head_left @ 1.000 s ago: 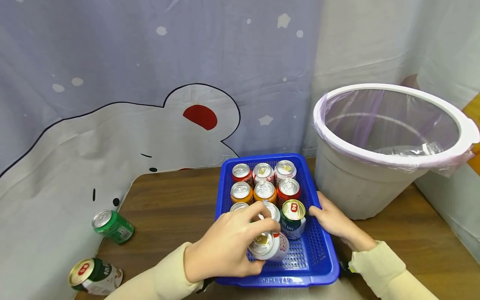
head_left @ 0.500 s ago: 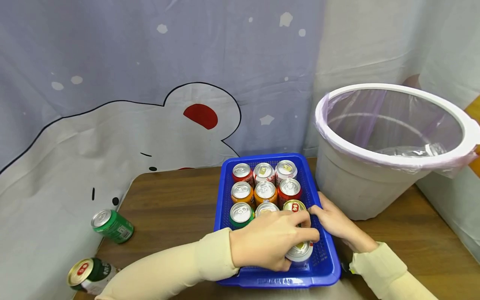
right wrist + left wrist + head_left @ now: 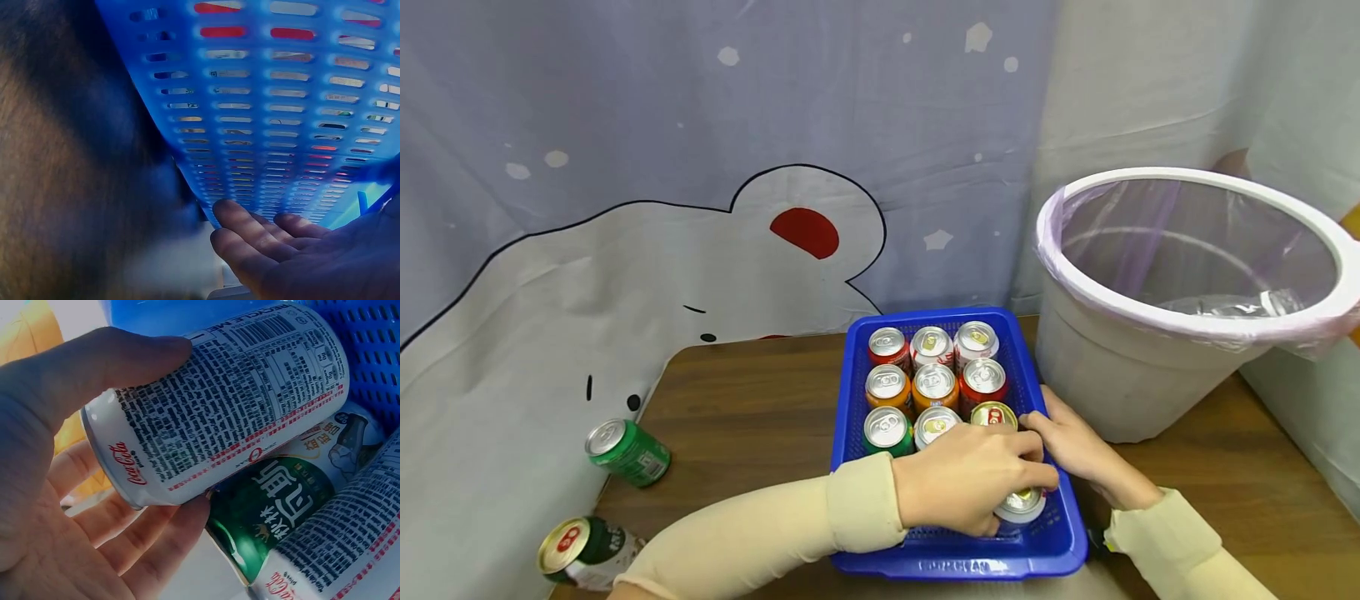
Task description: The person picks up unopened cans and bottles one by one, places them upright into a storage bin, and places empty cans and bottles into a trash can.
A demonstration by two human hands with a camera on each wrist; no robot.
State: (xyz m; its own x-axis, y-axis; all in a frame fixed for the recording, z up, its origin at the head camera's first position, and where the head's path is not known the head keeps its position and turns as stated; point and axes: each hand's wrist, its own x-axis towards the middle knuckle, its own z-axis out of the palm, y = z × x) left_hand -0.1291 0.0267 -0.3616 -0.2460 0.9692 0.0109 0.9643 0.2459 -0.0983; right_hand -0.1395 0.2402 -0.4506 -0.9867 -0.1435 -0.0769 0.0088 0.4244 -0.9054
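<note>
My left hand point(image 3: 970, 479) grips a white Coca-Cola can point(image 3: 1024, 505) in the near right part of the blue plastic basket point(image 3: 958, 568). In the left wrist view the thumb lies along the printed white can point(image 3: 244, 406), with fingers underneath. Beside it are a green-and-white can point(image 3: 265, 512) and another white can point(image 3: 350, 544). My right hand point(image 3: 1078, 446) holds the basket's right side, thumb at the rim. From the right wrist view, its fingers point(image 3: 250, 244) lie along the outside of the slotted wall point(image 3: 262, 100).
Rows of upright cans, including an orange one point(image 3: 936, 385) and a green one point(image 3: 887, 432), fill the basket's far part. A green can point(image 3: 628, 454) and a dark green-and-white can point(image 3: 591, 554) stand at the table's left. A lined white bin point(image 3: 1097, 367) stands right of the basket.
My left hand has moved right with the white can, from the middle of the basket's near part to its right side, and lower. My right hand has stayed at the basket's side.
</note>
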